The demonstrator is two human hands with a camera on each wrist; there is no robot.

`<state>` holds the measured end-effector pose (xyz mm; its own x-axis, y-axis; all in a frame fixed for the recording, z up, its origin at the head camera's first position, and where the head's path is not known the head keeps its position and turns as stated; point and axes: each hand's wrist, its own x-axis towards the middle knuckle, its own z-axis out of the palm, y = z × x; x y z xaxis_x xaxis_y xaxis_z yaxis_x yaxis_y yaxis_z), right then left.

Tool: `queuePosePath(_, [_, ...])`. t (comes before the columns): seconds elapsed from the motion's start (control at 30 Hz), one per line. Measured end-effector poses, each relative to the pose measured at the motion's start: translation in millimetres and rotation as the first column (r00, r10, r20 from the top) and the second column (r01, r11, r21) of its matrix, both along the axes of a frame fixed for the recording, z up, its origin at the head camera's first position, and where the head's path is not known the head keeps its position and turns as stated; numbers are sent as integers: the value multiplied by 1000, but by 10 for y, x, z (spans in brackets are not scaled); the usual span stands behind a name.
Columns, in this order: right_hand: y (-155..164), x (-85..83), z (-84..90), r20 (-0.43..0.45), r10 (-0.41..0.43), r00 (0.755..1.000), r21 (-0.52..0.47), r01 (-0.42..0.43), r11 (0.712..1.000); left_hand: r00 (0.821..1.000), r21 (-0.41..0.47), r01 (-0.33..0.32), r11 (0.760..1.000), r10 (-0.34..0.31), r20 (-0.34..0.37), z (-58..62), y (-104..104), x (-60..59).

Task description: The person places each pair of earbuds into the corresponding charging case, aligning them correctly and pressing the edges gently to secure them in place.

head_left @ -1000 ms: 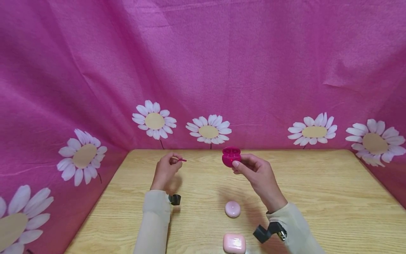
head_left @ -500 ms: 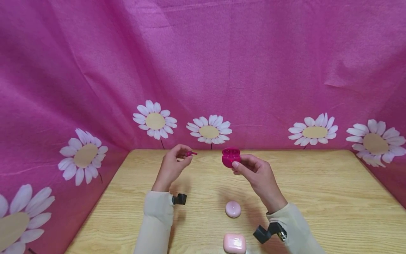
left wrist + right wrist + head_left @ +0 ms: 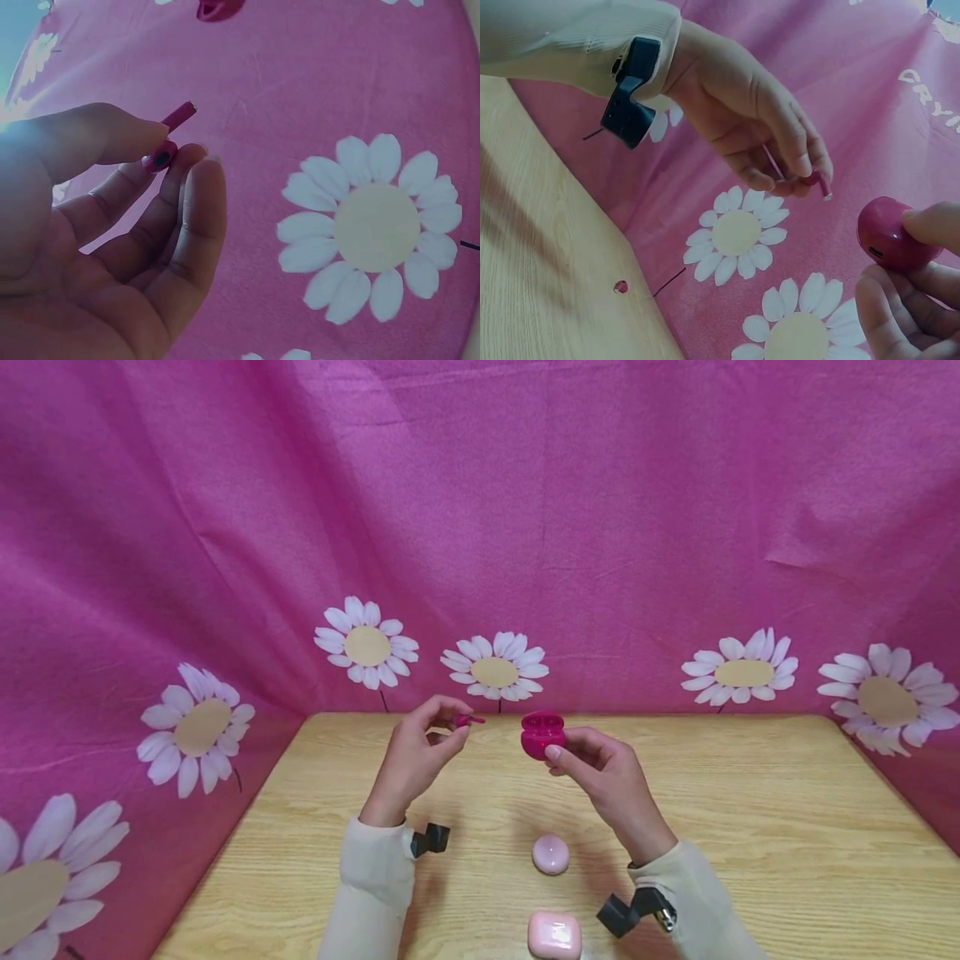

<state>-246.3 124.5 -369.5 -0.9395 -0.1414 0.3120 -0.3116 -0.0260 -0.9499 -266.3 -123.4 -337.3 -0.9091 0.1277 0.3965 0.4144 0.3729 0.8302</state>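
Note:
My right hand (image 3: 581, 758) holds an open magenta earbud case (image 3: 542, 732) above the far middle of the wooden table (image 3: 750, 827); in the right wrist view the case (image 3: 891, 234) sits between its fingertips (image 3: 922, 225). My left hand (image 3: 442, 737) pinches a small magenta earbud (image 3: 470, 720) between thumb and fingers, a short way left of the case. The left wrist view shows the earbud (image 3: 166, 142) with its stem pointing up, and the right wrist view shows the earbud (image 3: 817, 181) close to the case.
A round pale pink case (image 3: 551, 853) lies on the table below my hands. A squarish pink case (image 3: 554, 935) rests at the near edge. A pink cloth with white daisies (image 3: 495, 667) hangs behind and around the table.
My left hand has moved right and slightly up with the earbud, closing the distance to the case. My right hand and the case have shifted only a little to the left.

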Motion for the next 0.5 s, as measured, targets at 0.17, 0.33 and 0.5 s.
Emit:
queuePosePath(0.17, [-13,-1,-8,-14,11,1000,17,-11,1000,1000,1,11,1000,-10,-15,54,34,55])
queuePosePath(0.33, [-33,4,-7,-24,27,999,30,-26,999,999,10,31,999,-31,-27,81,64,89])
queuePosePath(0.5, [-39,11,-10,-18,31,999,48,-30,998,996,30,74,997,-72,-54,82,102,97])
